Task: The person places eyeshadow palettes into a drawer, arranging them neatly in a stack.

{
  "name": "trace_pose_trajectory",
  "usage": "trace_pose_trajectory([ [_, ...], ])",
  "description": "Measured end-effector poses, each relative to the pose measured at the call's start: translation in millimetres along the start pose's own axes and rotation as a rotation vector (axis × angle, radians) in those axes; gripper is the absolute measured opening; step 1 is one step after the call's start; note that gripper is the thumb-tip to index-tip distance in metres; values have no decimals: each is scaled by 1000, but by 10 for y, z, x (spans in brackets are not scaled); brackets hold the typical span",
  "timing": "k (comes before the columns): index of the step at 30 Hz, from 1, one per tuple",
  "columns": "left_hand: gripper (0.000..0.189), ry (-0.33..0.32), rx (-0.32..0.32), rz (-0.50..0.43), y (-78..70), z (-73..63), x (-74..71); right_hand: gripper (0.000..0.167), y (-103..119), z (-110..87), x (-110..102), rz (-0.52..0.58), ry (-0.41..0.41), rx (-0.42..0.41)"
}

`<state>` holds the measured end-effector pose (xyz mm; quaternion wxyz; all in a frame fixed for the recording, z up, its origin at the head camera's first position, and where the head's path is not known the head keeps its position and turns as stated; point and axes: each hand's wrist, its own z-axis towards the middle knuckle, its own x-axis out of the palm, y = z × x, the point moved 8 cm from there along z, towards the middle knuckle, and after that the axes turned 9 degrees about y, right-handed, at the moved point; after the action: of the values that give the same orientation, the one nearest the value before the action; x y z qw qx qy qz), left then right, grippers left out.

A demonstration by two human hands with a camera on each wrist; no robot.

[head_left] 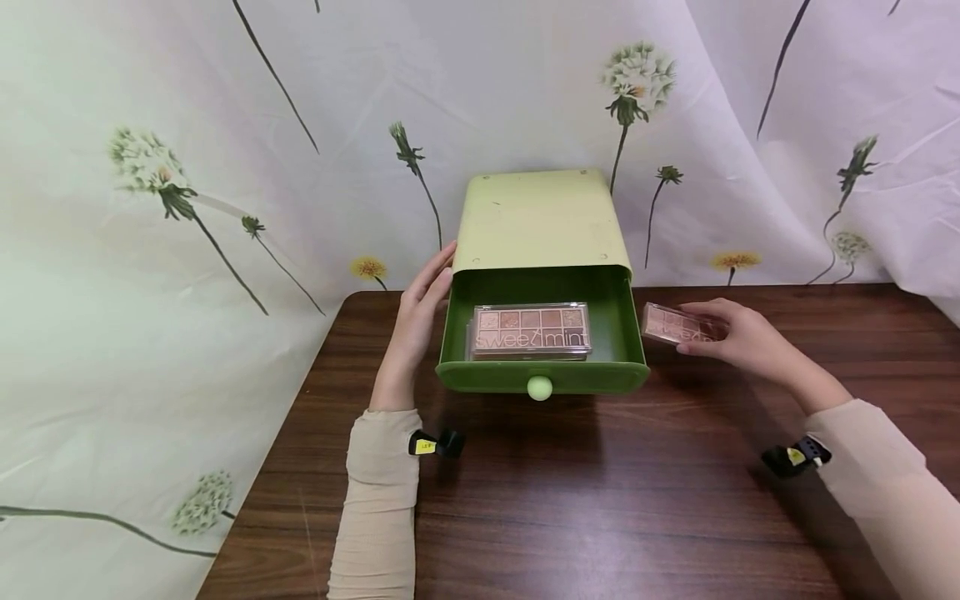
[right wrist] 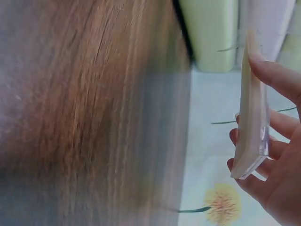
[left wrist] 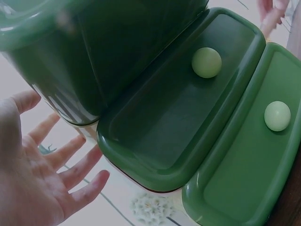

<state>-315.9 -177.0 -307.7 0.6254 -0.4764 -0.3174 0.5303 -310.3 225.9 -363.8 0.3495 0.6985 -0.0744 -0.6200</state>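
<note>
A small cabinet, pale yellow-green outside, stands at the back of the table with its green top drawer pulled out. Inside the drawer lies a clear-lidded eyeshadow palette marked "sweet mint", apparently on top of another. My left hand is at the cabinet's left side; the left wrist view shows its fingers spread and fairly straight, near the lower drawers. To the right of the drawer, my right hand grips a second eyeshadow palette between thumb and fingers, held above the table.
Two lower green drawers with round knobs are pushed in. The dark wooden table runs back to a white cloth printed with dandelions, just behind the cabinet. Small black cameras sit on both wrists.
</note>
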Motion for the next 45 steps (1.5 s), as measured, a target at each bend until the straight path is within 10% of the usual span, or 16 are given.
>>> trace_pose_trajectory([
  [11, 47, -4, 5, -12, -4, -6, 5, 50, 228, -435, -303, 140, -354, -108],
  [22, 46, -1, 1, -7, 8, 6, 6, 54, 600, -740, -472, 203, -481, -295],
  [30, 46, 6, 1, -6, 18, 0, 7, 46, 1082, -783, -451, 393, -442, -510],
  [45, 47, 8, 1, -4, 24, 1, 6, 51, 1891, -527, -205, 522, -310, -653],
])
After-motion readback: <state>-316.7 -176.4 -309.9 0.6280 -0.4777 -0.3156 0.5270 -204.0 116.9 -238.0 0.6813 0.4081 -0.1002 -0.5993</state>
